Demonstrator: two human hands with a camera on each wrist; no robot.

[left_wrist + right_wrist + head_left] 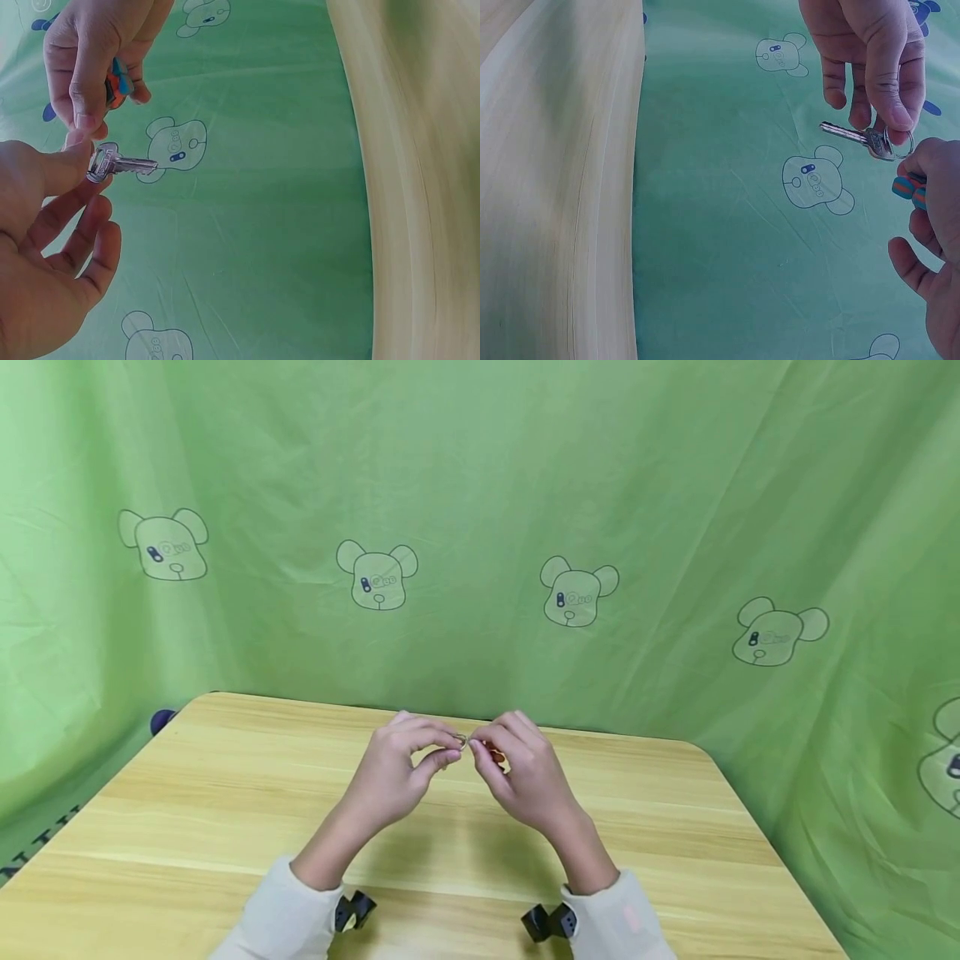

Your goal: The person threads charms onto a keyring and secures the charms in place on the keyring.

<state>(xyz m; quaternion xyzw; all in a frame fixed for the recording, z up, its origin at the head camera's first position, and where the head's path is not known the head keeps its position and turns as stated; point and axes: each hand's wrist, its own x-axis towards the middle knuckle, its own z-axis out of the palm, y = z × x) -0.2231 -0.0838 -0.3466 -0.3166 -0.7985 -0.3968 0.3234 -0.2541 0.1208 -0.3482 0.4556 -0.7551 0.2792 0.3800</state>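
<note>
Above the far half of the table, my left hand [392, 770] and right hand [528, 772] meet fingertip to fingertip. A silver key [133, 163] is pinched by its head between my left thumb and fingers, its toothed blade sticking out. Through the key's head runs a thin metal ring [912, 145], seen in the right wrist view. My right thumb and index fingertip pinch that ring's other side. Partly hidden under the right fingers is a small orange and teal striped piece [903, 187], which looks like a keychain charm.
Below the hands lies a light wood-grain table [225, 827] with rounded far corners. A green curtain [480, 468] printed with bear faces hangs behind it and along both sides. Dark wrist cameras [547, 923] sit at both light sleeves [285, 914].
</note>
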